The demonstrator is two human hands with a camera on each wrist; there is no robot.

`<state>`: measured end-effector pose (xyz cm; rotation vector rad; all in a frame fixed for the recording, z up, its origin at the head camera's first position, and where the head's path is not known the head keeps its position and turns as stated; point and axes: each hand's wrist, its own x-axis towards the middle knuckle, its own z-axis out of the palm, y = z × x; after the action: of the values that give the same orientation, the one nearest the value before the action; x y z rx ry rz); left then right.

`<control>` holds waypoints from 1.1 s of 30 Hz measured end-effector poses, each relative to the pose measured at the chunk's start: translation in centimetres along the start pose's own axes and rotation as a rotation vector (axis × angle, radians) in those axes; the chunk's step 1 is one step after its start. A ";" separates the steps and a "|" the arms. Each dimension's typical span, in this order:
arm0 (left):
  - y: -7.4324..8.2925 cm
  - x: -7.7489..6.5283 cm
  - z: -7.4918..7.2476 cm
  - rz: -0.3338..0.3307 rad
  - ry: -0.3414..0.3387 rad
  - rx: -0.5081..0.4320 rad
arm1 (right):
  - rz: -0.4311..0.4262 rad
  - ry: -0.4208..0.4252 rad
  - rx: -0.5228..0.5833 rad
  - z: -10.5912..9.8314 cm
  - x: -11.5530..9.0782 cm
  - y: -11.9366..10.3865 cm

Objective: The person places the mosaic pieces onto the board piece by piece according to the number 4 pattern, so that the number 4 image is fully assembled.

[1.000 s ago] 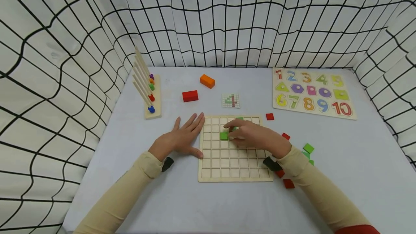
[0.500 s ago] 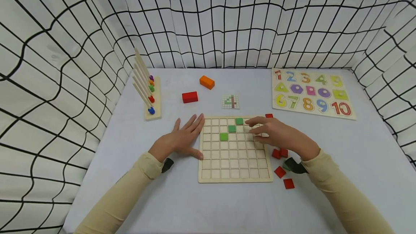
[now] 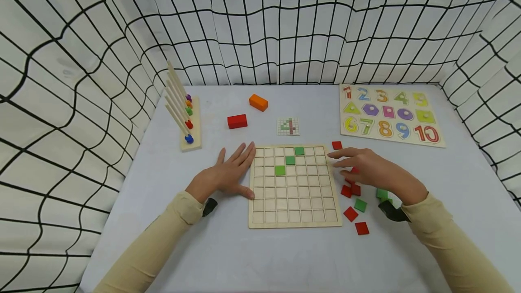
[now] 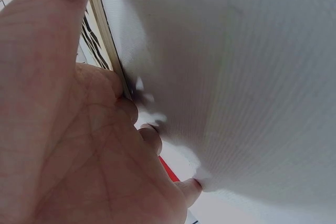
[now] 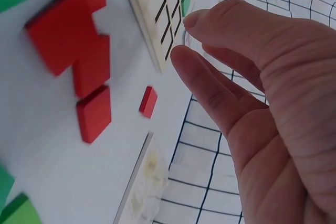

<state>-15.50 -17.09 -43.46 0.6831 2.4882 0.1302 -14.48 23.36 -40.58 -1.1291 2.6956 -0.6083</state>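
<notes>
A wooden grid board lies on the white table, three green square tiles forming a diagonal in its upper cells. My left hand rests flat with spread fingers, thumb and fingertips at the board's left edge. To the right of the board, my right hand hovers above loose red tiles, partly covering some. Its thumb and fingers are loosely bent with nothing between them, as the right wrist view shows. Loose green tiles lie among and beyond the red ones.
A small pattern card lies behind the board. Red and orange blocks stand farther back. At left is a peg stand; at back right, a number puzzle. Black netting surrounds the table.
My right hand has moved right, from over the board's tiles to above the loose red ones, uncovering the green diagonal. The left hand has stayed in place.
</notes>
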 end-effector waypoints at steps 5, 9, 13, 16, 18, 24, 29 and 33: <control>-0.3 0.1 0.2 0.020 0.008 -0.043 | 0.051 0.001 -0.006 -0.6 -1.7 0.9; -0.4 0.0 0.2 0.028 0.011 -0.076 | 0.073 0.020 -0.047 -0.9 -3.2 1.8; -0.3 0.0 0.0 0.021 0.007 -0.052 | 0.120 0.003 -0.068 -1.2 -4.9 2.8; -0.2 -0.1 0.0 0.015 0.007 -0.029 | 0.183 -0.030 -0.059 -1.5 -6.3 3.6; -0.2 -0.1 0.1 0.012 0.005 -0.020 | 0.243 -0.058 -0.035 -1.6 -7.1 4.0; -0.1 0.1 0.0 -0.004 -0.002 -0.010 | 0.286 -0.083 0.043 -0.7 -8.2 4.8; 0.0 0.1 0.0 -0.004 0.001 -0.016 | 0.294 -0.022 0.012 0.0 -8.6 4.9; 0.1 0.0 0.0 -0.003 0.004 -0.010 | 0.324 -0.045 -0.014 0.1 -8.6 5.0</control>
<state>-15.49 -17.04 -43.46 0.6755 2.4908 0.1434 -11.64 32.57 -42.85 -0.6751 2.7610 -0.5036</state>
